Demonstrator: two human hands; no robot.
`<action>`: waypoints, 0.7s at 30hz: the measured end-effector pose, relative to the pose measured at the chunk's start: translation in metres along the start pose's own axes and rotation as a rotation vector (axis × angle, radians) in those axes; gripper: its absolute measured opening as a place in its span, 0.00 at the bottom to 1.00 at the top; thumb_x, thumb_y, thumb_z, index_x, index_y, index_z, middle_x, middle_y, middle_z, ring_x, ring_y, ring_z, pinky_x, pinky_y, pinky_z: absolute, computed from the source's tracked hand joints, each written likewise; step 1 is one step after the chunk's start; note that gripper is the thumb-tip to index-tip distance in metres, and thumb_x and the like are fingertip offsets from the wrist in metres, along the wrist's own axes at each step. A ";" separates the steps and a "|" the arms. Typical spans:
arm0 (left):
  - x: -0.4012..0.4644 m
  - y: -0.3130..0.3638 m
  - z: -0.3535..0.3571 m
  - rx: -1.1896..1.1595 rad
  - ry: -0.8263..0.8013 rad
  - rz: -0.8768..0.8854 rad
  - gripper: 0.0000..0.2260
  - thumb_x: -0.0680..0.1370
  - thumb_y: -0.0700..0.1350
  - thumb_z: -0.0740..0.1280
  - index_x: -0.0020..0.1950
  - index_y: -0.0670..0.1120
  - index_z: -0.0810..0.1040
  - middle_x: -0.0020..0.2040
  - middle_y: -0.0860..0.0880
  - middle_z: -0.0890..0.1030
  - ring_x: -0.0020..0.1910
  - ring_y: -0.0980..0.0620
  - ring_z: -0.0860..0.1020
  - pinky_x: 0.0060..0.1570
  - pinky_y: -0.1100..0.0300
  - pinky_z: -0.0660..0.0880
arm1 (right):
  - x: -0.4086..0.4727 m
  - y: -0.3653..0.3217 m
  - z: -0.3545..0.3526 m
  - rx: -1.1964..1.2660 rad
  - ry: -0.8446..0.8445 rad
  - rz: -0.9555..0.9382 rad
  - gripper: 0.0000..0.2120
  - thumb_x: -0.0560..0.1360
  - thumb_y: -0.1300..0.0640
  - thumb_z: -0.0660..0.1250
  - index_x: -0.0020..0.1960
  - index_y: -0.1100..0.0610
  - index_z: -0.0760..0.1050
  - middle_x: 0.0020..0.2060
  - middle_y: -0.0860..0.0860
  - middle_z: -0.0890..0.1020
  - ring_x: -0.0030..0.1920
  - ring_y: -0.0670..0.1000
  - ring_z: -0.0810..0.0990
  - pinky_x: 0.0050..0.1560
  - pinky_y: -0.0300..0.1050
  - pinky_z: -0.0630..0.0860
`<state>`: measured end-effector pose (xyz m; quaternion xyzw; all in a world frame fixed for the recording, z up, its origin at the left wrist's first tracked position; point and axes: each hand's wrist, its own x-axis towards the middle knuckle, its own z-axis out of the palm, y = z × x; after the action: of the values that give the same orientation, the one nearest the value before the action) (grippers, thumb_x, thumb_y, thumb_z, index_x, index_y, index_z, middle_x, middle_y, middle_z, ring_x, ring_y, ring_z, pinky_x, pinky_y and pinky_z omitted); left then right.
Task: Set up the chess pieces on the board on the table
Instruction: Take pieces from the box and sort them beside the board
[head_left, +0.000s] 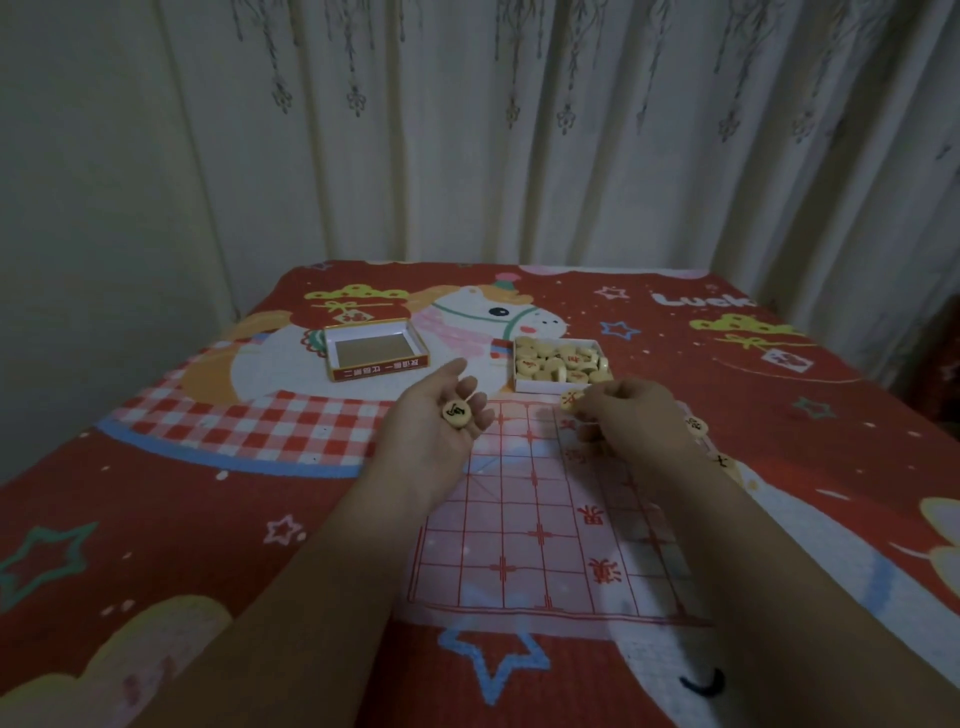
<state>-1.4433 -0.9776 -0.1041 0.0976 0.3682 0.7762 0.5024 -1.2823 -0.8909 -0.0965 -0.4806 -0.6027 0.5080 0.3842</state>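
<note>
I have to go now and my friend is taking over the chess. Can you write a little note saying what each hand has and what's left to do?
Left hand: palm up, a black-marked piece resting on it.
Right hand: pinching a red-marked piece over the board's far edge.
Paper board: spread on the red cloth.
Done: two pieces sit at its right edge.
Left: most pieces are in the white box. The lid lies to its left.
</note>
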 end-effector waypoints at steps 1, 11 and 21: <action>0.000 -0.001 0.000 0.009 0.009 -0.007 0.08 0.81 0.39 0.63 0.58 0.39 0.76 0.48 0.43 0.74 0.41 0.48 0.74 0.44 0.55 0.75 | -0.001 0.000 0.003 -0.009 -0.013 0.006 0.01 0.74 0.68 0.69 0.44 0.66 0.79 0.36 0.59 0.80 0.30 0.52 0.78 0.26 0.40 0.77; 0.007 -0.002 -0.005 0.016 0.088 -0.011 0.10 0.81 0.41 0.62 0.61 0.40 0.77 0.46 0.44 0.75 0.41 0.47 0.75 0.53 0.52 0.76 | 0.045 -0.005 0.042 -0.161 -0.053 0.115 0.12 0.71 0.72 0.64 0.30 0.64 0.71 0.24 0.59 0.76 0.28 0.57 0.75 0.32 0.48 0.72; 0.005 -0.001 -0.004 0.012 0.095 -0.007 0.12 0.83 0.41 0.59 0.62 0.39 0.76 0.54 0.42 0.76 0.47 0.46 0.75 0.52 0.53 0.77 | 0.054 0.001 0.047 -0.412 0.023 -0.025 0.04 0.74 0.64 0.64 0.40 0.61 0.72 0.34 0.57 0.76 0.35 0.55 0.75 0.36 0.44 0.70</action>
<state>-1.4468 -0.9753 -0.1091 0.0624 0.3965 0.7759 0.4866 -1.3396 -0.8498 -0.1077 -0.5474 -0.6953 0.3638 0.2907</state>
